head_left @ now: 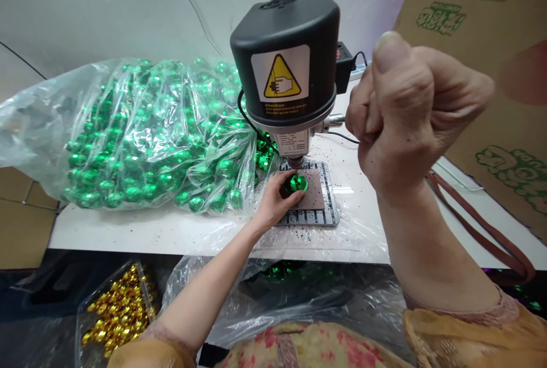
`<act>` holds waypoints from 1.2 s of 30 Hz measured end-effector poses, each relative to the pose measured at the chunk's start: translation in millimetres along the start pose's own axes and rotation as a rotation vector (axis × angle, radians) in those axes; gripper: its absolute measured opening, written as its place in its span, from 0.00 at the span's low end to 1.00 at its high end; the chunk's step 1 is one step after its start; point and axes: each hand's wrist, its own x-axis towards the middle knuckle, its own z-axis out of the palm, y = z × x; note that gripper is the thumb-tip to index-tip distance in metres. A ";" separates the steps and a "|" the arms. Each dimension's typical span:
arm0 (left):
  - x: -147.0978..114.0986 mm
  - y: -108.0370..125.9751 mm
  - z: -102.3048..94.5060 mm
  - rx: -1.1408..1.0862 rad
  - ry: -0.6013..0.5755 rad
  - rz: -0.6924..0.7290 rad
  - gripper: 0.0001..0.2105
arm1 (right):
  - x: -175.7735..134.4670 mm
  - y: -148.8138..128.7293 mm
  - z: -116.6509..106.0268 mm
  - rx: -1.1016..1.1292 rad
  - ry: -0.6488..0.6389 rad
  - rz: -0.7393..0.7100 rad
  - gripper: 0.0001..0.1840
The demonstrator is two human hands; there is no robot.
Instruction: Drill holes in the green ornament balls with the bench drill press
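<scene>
The left hand (274, 196) pinched a faceted green ball (298, 182) against the brown pad (315, 194) — just beneath the drill press (287, 60) — while the right hand (404, 109) was clenched around its lever (335, 121).

Mustard-yellow fabric sleeves (474, 336) with dusty-pink edging (485, 312) show at lower left and lower right; a beige, red-blotched cloth garment (318, 346) spans bottom centre.

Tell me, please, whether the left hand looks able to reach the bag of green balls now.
Probably yes: the bag lies close beside the left hand, with nothing solid visible between, though that hand is holding a green ball.
</scene>
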 end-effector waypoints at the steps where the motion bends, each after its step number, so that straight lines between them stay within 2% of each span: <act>1: -0.7 -0.5 2.8 0.016 0.017 0.025 0.22 | 1.1 0.0 0.4 -0.008 0.004 0.002 0.26; 5: -2.7 -2.7 9.6 0.040 0.025 0.007 0.23 | 0.9 -2.5 0.2 -0.019 0.000 0.049 0.26; 10: -2.5 -4.3 8.4 0.050 0.012 -0.002 0.22 | -17.7 -6.2 -4.3 -0.106 0.056 0.049 0.27; 15: -2.6 -3.8 7.3 0.051 -0.003 0.012 0.21 | -32.7 -2.1 -9.1 -0.164 0.078 -0.023 0.30; 25: -3.4 -7.2 9.2 0.047 0.007 0.030 0.21 | -41.8 10.0 -12.5 -0.114 0.089 -0.143 0.28; 29: -4.0 -8.4 10.8 0.021 0.025 0.043 0.22 | -48.3 13.2 -16.0 -0.097 0.057 -0.213 0.27; 36: -7.5 -6.4 13.4 -0.021 0.035 -0.030 0.22 | -52.5 22.6 -20.9 -0.107 0.022 -0.335 0.27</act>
